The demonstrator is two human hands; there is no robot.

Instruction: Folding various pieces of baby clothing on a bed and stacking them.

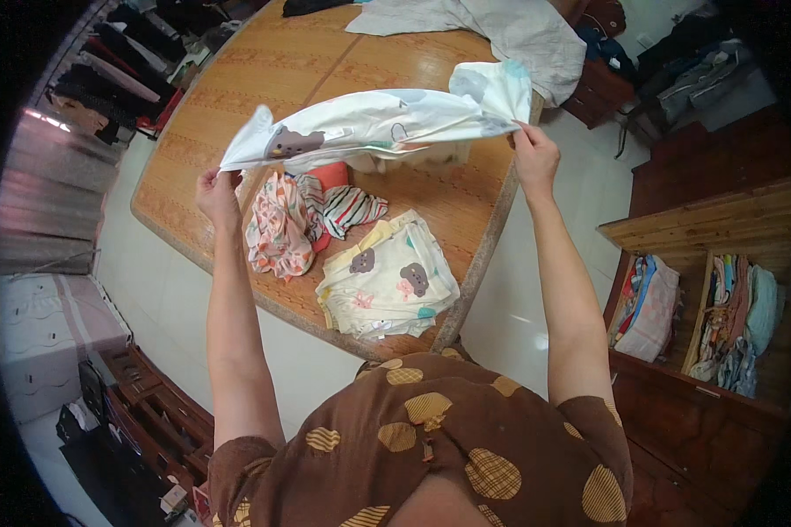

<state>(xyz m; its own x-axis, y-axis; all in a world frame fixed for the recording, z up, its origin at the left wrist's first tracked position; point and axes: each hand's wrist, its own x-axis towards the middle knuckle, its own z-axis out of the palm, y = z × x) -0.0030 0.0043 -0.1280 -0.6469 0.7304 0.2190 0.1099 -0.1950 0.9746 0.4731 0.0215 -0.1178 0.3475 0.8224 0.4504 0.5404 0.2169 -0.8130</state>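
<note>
A white cloth printed with grey bears [369, 122] is stretched in the air between my two hands, partly blurred underneath. My left hand [219, 197] pinches its left end, and my right hand [535, 158] grips the right end. Below it, on the woven mat [191, 145] covering the bed, lies a flat, folded cream garment with bear and rabbit prints [389, 280]. To the left of that garment are a crumpled pink patterned garment [280, 230] and a striped garment [352, 207]. Part of a red cloth [329, 176] shows behind them.
A pale grey sheet [428, 16] lies over the bed's far right corner. On the right, an open wooden drawer [689, 290] holds upright folded clothes. Hanging clothes [115, 66] are at the far left, and a drawer cabinet [59, 329] stands against the left side.
</note>
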